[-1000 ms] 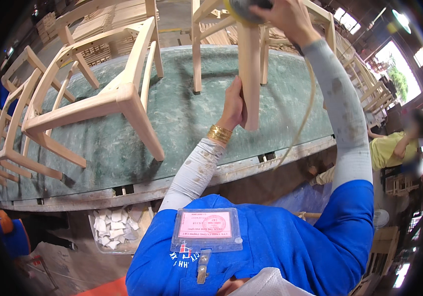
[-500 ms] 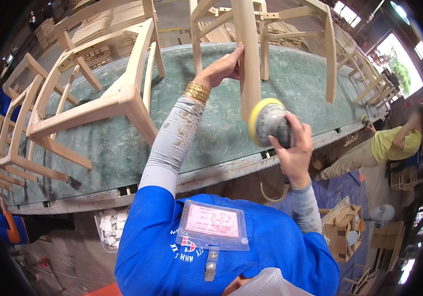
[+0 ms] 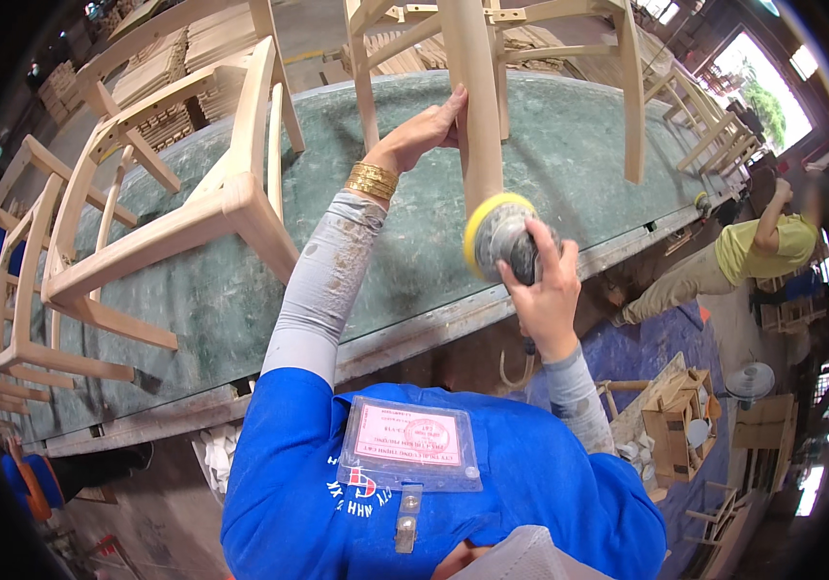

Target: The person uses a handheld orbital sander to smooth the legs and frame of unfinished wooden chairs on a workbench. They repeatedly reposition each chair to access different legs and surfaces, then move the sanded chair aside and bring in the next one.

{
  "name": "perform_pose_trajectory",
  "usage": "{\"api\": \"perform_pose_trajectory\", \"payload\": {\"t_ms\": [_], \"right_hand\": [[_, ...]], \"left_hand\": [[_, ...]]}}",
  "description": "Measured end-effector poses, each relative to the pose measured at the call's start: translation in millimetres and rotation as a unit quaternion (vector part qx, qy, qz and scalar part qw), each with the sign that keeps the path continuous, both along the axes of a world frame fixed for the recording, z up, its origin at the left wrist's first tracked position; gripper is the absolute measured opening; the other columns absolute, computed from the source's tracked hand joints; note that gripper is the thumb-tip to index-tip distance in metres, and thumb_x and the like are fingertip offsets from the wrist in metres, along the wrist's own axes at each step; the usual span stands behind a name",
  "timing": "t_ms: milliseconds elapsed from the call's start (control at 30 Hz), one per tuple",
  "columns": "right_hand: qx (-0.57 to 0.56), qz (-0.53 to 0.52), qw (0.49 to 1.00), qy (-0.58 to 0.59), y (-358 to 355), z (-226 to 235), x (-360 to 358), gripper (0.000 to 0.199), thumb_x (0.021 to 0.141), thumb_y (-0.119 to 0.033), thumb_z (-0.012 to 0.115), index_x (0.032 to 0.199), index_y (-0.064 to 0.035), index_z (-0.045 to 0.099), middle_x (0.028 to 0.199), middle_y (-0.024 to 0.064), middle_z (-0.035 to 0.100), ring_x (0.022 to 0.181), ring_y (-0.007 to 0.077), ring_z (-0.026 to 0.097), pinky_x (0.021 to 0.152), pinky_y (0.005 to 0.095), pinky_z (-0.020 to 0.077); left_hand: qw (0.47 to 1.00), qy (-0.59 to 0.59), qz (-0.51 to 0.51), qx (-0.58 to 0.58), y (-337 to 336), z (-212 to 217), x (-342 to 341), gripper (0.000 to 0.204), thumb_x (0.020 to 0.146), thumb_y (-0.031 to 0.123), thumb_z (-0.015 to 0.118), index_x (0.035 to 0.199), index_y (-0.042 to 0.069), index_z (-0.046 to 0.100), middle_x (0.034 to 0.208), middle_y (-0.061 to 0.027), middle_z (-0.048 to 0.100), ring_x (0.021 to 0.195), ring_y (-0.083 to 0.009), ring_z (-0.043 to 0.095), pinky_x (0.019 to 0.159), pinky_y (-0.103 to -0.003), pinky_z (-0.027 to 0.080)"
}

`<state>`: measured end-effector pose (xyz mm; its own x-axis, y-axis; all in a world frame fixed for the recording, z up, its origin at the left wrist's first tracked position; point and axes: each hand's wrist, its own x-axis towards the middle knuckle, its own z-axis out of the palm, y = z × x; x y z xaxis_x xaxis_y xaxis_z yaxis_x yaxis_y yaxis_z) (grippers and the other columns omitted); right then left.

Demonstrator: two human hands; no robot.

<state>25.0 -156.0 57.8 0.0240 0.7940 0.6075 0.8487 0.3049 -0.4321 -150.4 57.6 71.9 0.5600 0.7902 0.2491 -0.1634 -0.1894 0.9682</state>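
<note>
My left hand [image 3: 422,135] grips a pale, unfinished wooden chair leg [image 3: 475,116] from its left side, fingers behind it and thumb along it. Gold bangles and a dusty grey sleeve cover that wrist and forearm. In my right hand [image 3: 550,295] is a round power sander [image 3: 508,240] with a yellow-edged pad and a dusty grey body. Its pad, tilted on edge, is at the near end of the leg and covers that tip. Whether pad and wood touch, I cannot tell. The leg belongs to a chair frame [image 3: 630,106] on the green worktable [image 3: 376,271].
Another wooden chair frame [image 3: 144,242] stands on the table to the left, with more frames beyond it. A metal edge [image 3: 414,343] runs along the table's near side. At right, a person in a yellow shirt [image 3: 767,246] is by the table, near a wooden box [image 3: 680,425].
My right hand has shifted left with the sander, bringing the pad closer over the leg's end. My left hand keeps its hold. The whole view has turned slightly.
</note>
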Motion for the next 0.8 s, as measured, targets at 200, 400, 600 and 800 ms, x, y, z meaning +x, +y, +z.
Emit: {"api": "perform_pose_trajectory", "payload": {"t_ms": [200,400,600,800], "right_hand": [[-0.002,-0.017,0.999,0.027,4.8,1.8,-3.0,0.064,0.069,-0.016,0.076,0.127,-0.0212,0.051,0.099,0.0168,0.049,0.082,0.0356,0.057,0.068,0.0412,0.0491],[-0.059,-0.012,0.997,0.040,-38.0,-18.3,12.7,0.063,0.066,-0.013,0.078,0.125,-0.0174,0.055,0.097,0.0149,0.053,0.085,0.0315,0.058,0.073,0.0369,0.0491],[0.038,0.002,0.998,0.043,0.0,13.5,-5.5,0.063,0.067,-0.014,0.077,0.126,-0.0187,0.054,0.100,0.0167,0.053,0.084,0.0340,0.058,0.072,0.0400,0.0494],[0.027,-0.018,0.999,0.022,25.3,16.6,-16.1,0.066,0.069,-0.015,0.076,0.130,-0.0201,0.049,0.102,0.0179,0.051,0.086,0.0355,0.057,0.072,0.0408,0.0488]], "left_hand": [[1.000,0.016,-0.006,0.004,-2.2,5.7,-1.6,0.083,0.090,0.069,0.025,0.124,-0.001,0.053,0.116,-0.0157,0.060,0.106,-0.0233,0.060,0.099,-0.036,0.043],[1.000,0.029,0.009,-0.006,-7.5,12.1,-5.6,0.084,0.089,0.070,0.025,0.124,-0.001,0.053,0.116,-0.0164,0.060,0.107,-0.0250,0.059,0.099,-0.037,0.043],[0.999,0.041,-0.002,-0.003,-2.0,10.8,-4.8,0.089,0.086,0.074,0.023,0.126,0.000,0.052,0.116,-0.0178,0.060,0.109,-0.0268,0.058,0.100,-0.040,0.040],[0.994,0.101,-0.033,-0.013,7.9,5.4,-9.8,0.098,0.081,0.081,0.017,0.128,0.003,0.051,0.119,-0.0206,0.059,0.114,-0.0321,0.054,0.100,-0.046,0.034]]}}
